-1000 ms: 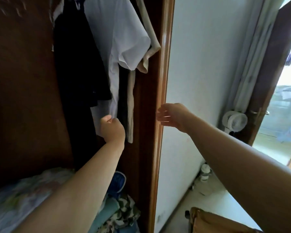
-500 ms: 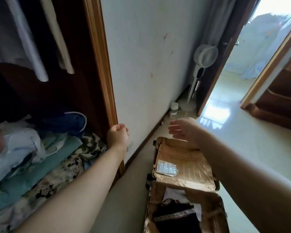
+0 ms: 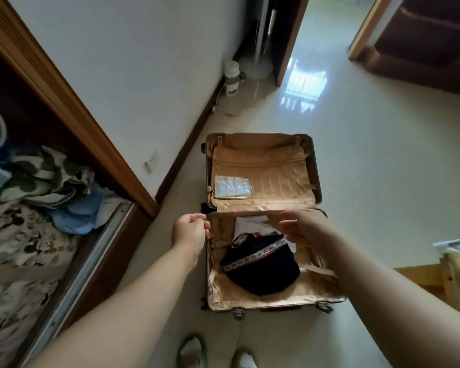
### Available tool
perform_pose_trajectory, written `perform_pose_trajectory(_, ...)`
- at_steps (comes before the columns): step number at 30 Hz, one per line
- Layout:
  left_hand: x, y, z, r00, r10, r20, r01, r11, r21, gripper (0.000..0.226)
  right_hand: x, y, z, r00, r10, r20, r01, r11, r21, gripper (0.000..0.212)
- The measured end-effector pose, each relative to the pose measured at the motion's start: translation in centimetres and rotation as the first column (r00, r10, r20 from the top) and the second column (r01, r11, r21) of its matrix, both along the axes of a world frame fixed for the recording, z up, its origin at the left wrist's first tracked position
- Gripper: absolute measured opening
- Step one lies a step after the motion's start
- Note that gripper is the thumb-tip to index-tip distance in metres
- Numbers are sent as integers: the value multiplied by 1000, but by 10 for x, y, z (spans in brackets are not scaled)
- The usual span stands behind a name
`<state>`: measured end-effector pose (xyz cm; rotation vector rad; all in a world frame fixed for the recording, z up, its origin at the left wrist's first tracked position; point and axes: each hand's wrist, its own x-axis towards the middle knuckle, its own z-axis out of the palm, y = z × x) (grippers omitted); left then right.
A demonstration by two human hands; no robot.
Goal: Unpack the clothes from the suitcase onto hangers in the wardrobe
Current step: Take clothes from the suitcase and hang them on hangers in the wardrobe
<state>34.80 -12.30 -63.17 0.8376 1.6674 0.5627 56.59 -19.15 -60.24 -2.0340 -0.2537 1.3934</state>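
A gold suitcase (image 3: 315, 168) lies open on the floor in front of me. Its near half holds a dark navy garment (image 3: 263, 269) with a patterned white band, lying on a white garment (image 3: 247, 224). The far half has a zipped liner with a clear packet (image 3: 231, 188) on it. My left hand (image 3: 189, 231) hovers at the suitcase's left rim, fingers loosely curled, holding nothing. My right hand (image 3: 306, 229) is above the near half, fingers spread, empty. The wardrobe (image 3: 64, 102) stands at left with its sliding track visible; the hanging clothes are out of view.
Folded bedding and cloth (image 3: 45, 181) fill the wardrobe's bottom. A white bottle (image 3: 231, 77) and a fan base (image 3: 258, 67) stand by the wall near a doorway. A wooden piece (image 3: 430, 280) is at right. My slippered feet (image 3: 215, 351) stand before the suitcase.
My view has swung down from the hanging clothes in the wardrobe to the suitcase. Both hands have come away from the wardrobe and now hover over the suitcase's near half.
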Motion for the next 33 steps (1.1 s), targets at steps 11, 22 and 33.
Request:
perform_pose_trajectory(11, 34, -31, -183, 974, -218, -68, 207, 968, -141, 23, -1, -49, -182, 982, -183, -44, 178, 979, -102, 26)
perform_pose_trajectory(22, 49, -31, -364, 890, -425, -166, 391, 898, -204, 15, 7, -58, -361, 903, -424, -66, 408, 895, -180, 27)
perform_pose_trajectory(33, 85, -5, -481, 596, -732, -331, 706, 673, -218, 55, 14, -60, -470, 894, -449, 6, 443, 879, -176, 17)
